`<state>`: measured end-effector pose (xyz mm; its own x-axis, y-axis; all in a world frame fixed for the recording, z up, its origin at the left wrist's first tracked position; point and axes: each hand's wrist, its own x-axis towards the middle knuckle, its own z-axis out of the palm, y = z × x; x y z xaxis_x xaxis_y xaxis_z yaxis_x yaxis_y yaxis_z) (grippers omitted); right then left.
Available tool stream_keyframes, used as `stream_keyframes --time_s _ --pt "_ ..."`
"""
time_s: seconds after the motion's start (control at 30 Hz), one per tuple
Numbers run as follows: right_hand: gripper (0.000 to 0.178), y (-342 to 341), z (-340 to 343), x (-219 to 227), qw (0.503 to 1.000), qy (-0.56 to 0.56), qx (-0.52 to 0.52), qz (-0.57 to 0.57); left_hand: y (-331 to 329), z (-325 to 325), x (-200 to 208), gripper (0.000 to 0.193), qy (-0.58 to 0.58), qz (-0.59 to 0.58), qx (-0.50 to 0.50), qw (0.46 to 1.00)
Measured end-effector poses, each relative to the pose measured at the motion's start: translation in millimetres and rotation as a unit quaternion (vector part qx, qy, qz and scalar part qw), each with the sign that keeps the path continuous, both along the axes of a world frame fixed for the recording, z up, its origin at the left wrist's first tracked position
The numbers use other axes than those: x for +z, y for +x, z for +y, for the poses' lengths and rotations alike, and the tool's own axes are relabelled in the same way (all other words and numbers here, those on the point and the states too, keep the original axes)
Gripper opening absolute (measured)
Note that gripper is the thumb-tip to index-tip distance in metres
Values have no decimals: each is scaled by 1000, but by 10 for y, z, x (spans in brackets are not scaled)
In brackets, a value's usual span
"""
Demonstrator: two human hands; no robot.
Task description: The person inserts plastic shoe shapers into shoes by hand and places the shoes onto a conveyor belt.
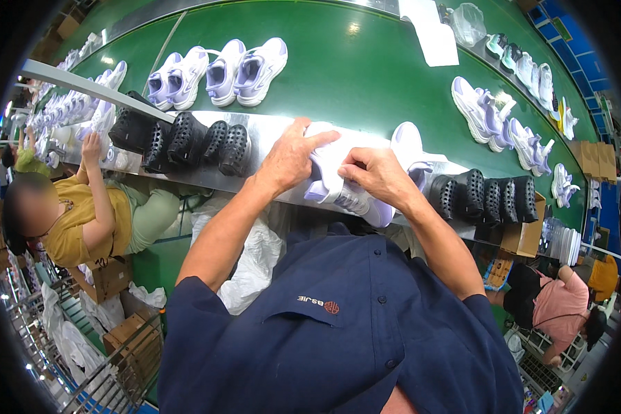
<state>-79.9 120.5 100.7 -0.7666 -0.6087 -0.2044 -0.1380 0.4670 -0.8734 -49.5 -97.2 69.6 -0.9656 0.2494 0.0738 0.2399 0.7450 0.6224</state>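
Observation:
A white and lavender sneaker is tilted at the near edge of the metal ledge, its toe toward me. My left hand is closed on its far left part, thumb and fingers around the upper. Over the shoe's opening, my right hand is closed in a pinch at the white tongue; whatever lies between those fingertips is too small to make out. Just beyond my right hand, a second white and lavender sneaker rests on the ledge, partly covered by that hand.
Black perforated shoe-shaped blocks stand on the ledge at left, more blocks at right. Sneakers line the green conveyor, with others at far right. A metal bar crosses at left. People work on both sides.

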Motion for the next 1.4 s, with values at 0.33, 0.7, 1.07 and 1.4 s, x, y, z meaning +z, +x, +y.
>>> stream_keyframes --time_s 0.33,0.7,1.07,1.4 --pt "22 -185 -91 -338 967 132 -98 195 94 -137 -563 59 24 -213 172 962" --pt "27 211 -264 -881 940 174 -56 288 127 344 -794 38 -49 -193 224 954" --pt "27 556 830 -731 878 119 -330 327 331 470 -451 27 -184 -11 149 971" --pt "62 703 979 -1168 874 108 -472 -29 -15 1618 -901 20 -25 14 3 1000"
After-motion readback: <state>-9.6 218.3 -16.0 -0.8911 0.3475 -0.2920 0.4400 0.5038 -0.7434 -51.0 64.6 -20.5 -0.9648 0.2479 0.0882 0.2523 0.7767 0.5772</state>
